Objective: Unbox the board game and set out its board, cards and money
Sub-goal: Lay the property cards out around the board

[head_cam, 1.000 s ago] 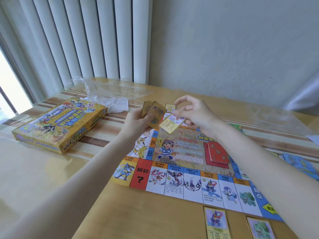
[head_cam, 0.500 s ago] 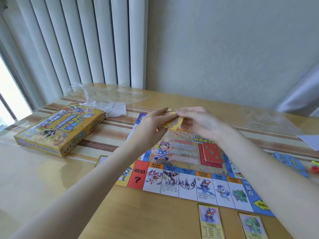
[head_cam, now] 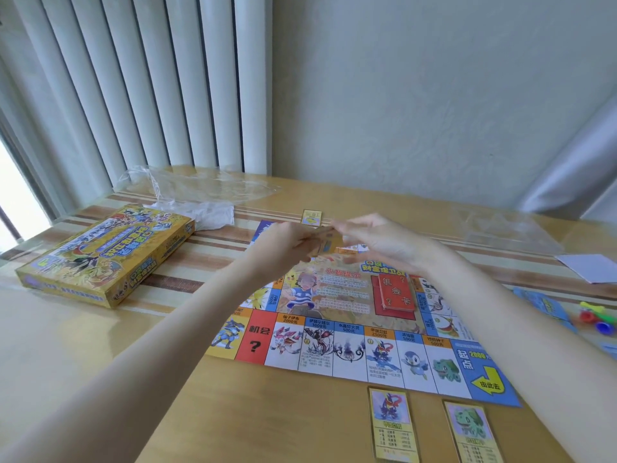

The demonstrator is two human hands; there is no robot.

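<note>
The paper game board point(head_cam: 350, 349) lies unfolded on the table. A red card stack point(head_cam: 396, 293) sits on its centre. Above the board's far part my left hand point(head_cam: 283, 243) holds a small stack of yellow cards point(head_cam: 329, 243). My right hand point(head_cam: 377, 242) is blurred, its fingers at the same cards; whether it pinches one I cannot tell. One yellow card point(head_cam: 312, 217) lies past the board's far edge. Two property cards point(head_cam: 393, 426) point(head_cam: 472, 432) lie along the near edge. The yellow game box point(head_cam: 103, 255) rests closed at the left.
Clear plastic wrap point(head_cam: 200, 187) and a white bag point(head_cam: 207, 213) lie behind the box. Another plastic sheet point(head_cam: 507, 228) lies far right. A white paper point(head_cam: 591, 267), blue sheets point(head_cam: 544, 305) and coloured game pieces point(head_cam: 597, 320) sit at the right edge.
Both hands moved away from me over the board's far part. A yellow card now lies past the far edge. The camera tilted, showing more of the near cards.
</note>
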